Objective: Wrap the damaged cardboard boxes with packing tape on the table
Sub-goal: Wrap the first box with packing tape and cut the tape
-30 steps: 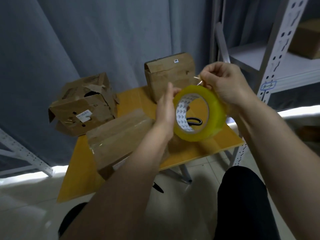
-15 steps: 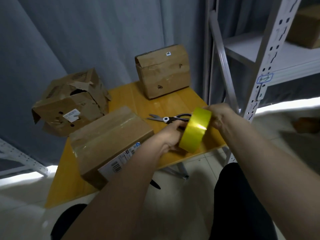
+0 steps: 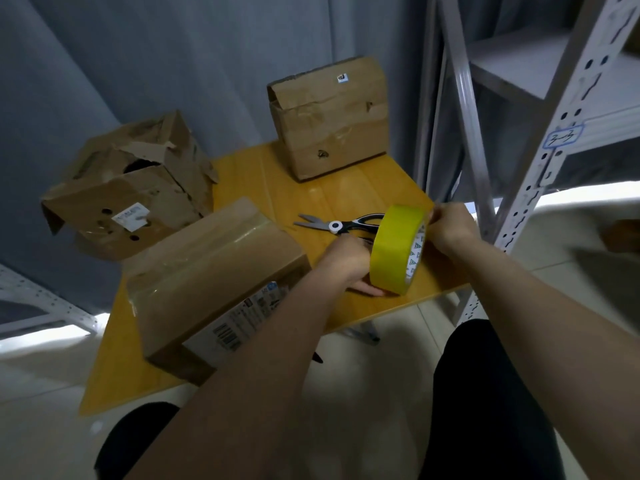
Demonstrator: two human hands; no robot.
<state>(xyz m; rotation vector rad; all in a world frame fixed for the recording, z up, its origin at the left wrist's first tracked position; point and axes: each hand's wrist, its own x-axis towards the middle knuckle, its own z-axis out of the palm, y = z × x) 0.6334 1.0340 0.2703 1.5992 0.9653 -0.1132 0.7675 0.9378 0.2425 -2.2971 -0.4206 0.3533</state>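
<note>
A yellow roll of packing tape (image 3: 394, 247) stands on edge just above the yellow table (image 3: 349, 199), near its front right corner. My left hand (image 3: 349, 261) grips the roll from the left and underneath. My right hand (image 3: 448, 226) pinches the roll's upper right edge. Three cardboard boxes are on the table: a taped one (image 3: 214, 271) lies nearest me at the left, a torn, crumpled one (image 3: 128, 188) sits at the back left, and a dented upright one (image 3: 329, 116) stands at the back.
Black-handled scissors (image 3: 339, 225) lie on the table just behind the roll. A grey metal shelf rack (image 3: 526, 133) stands close on the right. A grey curtain hangs behind the table. My dark-trousered knees are below the table's front edge.
Both hands brought the roll down from chest height to the table's front right corner and turned it edge-on. The scissors came into sight behind it.
</note>
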